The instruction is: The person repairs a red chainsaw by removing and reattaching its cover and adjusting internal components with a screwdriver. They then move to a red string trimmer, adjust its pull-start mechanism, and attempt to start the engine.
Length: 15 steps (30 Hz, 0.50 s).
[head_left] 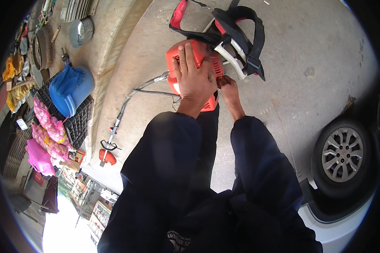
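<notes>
A red-cased engine (197, 45) of a backpack brush cutter rests on the concrete in front of me. My left hand (194, 80) lies flat over its casing, fingers spread. At the engine's right side my right hand (229, 92) is closed, its fingertips against the casing; whatever they grip is too small to make out. Black and red harness straps (256, 50) and a pale tubular frame (231, 61) lie beyond the engine. From its left side a flexible shaft (122, 110) curves toward a metal tube ending in a red guard (109, 157).
A parked car's wheel (344, 154) stands at the right. Along the raised edge on the left are a blue bucket (81, 93), a black crate (81, 126), pink net bags (50, 122) and a pink plastic bag (39, 158). A metal bucket (81, 33) sits farther back.
</notes>
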Available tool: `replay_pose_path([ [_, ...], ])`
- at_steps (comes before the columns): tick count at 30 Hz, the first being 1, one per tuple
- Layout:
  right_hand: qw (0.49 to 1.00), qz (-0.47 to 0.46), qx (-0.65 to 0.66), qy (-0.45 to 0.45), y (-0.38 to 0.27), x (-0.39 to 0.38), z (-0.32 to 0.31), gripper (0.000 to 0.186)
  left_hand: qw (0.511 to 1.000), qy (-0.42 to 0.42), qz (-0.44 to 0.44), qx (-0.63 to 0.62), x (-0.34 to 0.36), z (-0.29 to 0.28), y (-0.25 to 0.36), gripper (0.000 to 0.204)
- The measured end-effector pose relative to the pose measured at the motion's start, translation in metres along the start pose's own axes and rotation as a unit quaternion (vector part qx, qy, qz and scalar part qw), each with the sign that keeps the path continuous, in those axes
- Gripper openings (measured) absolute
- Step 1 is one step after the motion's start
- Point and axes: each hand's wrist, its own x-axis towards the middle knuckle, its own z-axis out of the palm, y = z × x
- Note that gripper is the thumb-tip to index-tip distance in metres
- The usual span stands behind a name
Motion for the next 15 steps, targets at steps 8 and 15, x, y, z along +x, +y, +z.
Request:
replay_pose_path([
  [8, 0.984, 0.135, 0.102, -0.056, -0.103, -0.099, -0.032, 0.039, 1.0, 0.008, -0.016, 0.012, 0.004, 0.0, 0.002, 0.035],
  [15, 0.884, 0.343, 0.182, 0.26, -0.318, -0.598, -0.404, 0.032, 0.999, -0.002, -0.031, 0.025, 0.009, 0.011, -0.004, 0.034],
])
